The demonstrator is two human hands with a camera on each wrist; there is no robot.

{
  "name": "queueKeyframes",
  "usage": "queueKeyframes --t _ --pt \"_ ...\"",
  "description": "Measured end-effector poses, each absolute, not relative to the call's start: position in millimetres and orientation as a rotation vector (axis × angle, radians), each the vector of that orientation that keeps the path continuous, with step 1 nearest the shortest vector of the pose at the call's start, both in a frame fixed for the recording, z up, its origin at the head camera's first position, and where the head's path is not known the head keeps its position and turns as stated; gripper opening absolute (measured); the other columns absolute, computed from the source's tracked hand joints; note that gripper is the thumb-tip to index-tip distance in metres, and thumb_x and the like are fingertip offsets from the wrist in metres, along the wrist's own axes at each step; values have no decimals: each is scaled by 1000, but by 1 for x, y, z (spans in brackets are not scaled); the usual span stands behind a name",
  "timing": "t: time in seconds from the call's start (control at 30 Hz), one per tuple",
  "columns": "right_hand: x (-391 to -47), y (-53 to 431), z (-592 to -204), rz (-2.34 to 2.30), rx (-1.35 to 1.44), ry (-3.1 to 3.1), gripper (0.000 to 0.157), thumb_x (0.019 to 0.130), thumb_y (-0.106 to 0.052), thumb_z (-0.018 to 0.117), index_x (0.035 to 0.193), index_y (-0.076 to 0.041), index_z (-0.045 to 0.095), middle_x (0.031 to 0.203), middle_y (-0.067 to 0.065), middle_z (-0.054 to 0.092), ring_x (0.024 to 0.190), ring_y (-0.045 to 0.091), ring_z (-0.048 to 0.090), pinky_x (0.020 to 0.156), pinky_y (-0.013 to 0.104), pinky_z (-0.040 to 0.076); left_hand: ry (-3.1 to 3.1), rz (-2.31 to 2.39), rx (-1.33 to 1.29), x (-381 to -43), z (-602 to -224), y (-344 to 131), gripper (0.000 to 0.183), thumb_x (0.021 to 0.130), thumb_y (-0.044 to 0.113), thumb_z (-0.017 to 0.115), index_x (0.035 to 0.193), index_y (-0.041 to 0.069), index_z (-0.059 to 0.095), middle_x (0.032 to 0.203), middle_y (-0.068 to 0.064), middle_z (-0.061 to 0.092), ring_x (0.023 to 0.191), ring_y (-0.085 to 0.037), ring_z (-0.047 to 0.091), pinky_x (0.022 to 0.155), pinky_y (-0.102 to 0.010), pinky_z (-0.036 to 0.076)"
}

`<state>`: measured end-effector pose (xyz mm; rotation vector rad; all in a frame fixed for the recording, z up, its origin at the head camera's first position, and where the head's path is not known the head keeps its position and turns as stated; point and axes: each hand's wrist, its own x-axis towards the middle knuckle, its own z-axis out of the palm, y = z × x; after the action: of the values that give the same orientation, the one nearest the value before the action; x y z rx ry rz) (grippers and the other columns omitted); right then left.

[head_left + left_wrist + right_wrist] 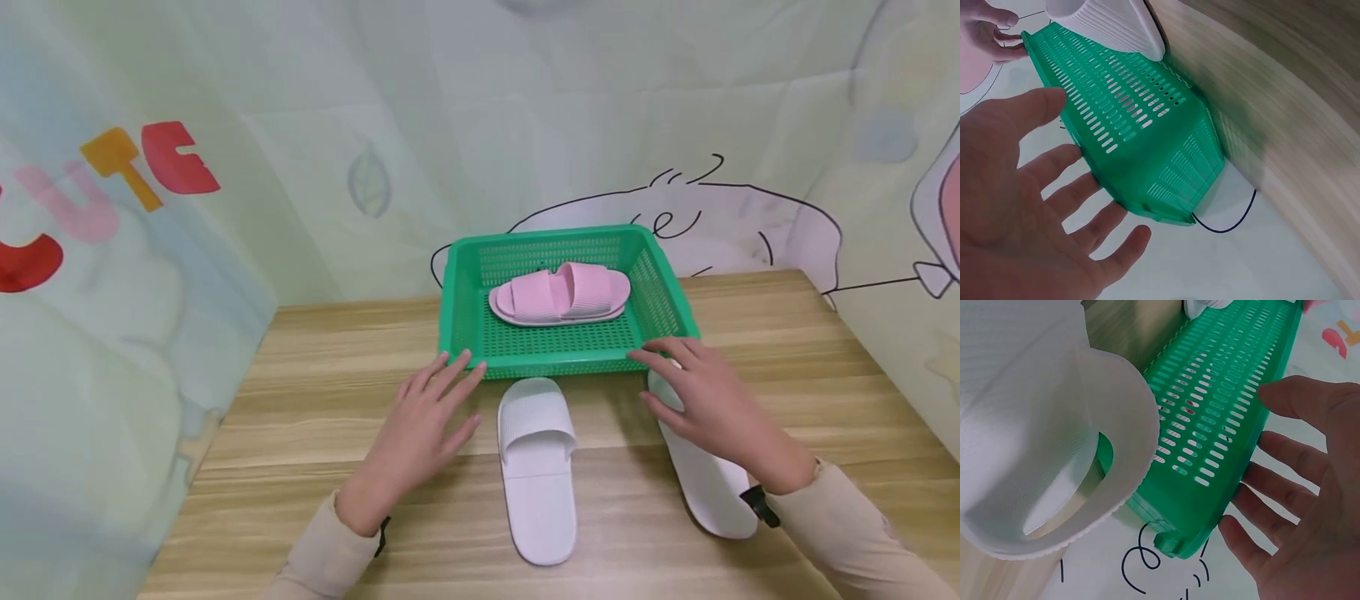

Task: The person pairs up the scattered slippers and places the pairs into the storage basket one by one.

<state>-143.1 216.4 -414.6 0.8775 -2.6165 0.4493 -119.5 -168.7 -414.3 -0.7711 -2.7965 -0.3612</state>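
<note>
A green plastic basket [555, 363] with slotted walls stands on the table, and a pair of pink slippers [596, 292] lies in it, one overlapping the other. My left hand [416, 425] is at the basket's near left corner, fingers spread and extended; in the left wrist view its fingertips are at the rim. At the near right corner, my right hand [708, 404] has its fingers loosely extended by the rim. Whether either hand touches the rim I cannot tell. One white slipper [538, 517] lies between my hands. Another white slipper [708, 487] is partly hidden under my right hand.
The wood-grain table [337, 358] extends on both sides of the basket. Behind it hangs a pale printed curtain [322, 125] with line drawings, and coloured letters show on its left part.
</note>
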Motion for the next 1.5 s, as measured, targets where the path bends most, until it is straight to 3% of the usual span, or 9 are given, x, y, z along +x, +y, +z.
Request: queueKeyframes --t 0.2,0.47,0.77,0.93,1.07,1.5 --pt "-143 212 -414 449 887 -2630 60 86 -12 86 142 -7 65 135 17 66 123 39 59 100 60 52 -2806 -328 -784 -118 -410 -174 68 99 28 77 160 15 49 167 -13 43 155 -42 36 116 -67 40" --pt "-139 216 -412 474 847 -2675 61 86 -12 86 143 -6 64 139 18 65 125 39 57 102 61 52 -2669 -214 -1042 -115 -409 -159 66 92 6 78 154 6 54 160 -14 51 150 -37 45 118 -57 43" --pt "-132 219 -411 492 808 -2734 62 89 -14 84 146 -6 61 145 20 61 130 41 53 103 63 52 -2733 -25 -1326 -112 -409 -130 75 93 -12 67 159 18 47 164 -7 48 154 -31 41 121 -49 42" --pt "-133 216 -411 490 829 -2725 64 88 -13 85 146 -4 60 146 21 60 129 41 54 102 62 53 -2752 71 -1377 -117 -416 -124 77 98 -6 66 164 25 40 170 -2 39 160 -29 31 121 -48 42" --pt "-134 213 -411 481 830 -2725 66 86 -12 87 145 -3 60 145 21 61 127 41 55 100 60 55 -2730 116 -1417 -122 -422 -122 76 100 -3 64 166 24 38 173 -3 33 161 -31 26 120 -48 43" --pt "-135 215 -407 483 862 -2735 70 84 -12 89 147 -4 59 146 21 60 125 41 55 98 59 56 -2728 210 -1414 -128 -433 -110 73 101 1 67 164 26 40 166 -2 45 156 -29 38 119 -50 43"
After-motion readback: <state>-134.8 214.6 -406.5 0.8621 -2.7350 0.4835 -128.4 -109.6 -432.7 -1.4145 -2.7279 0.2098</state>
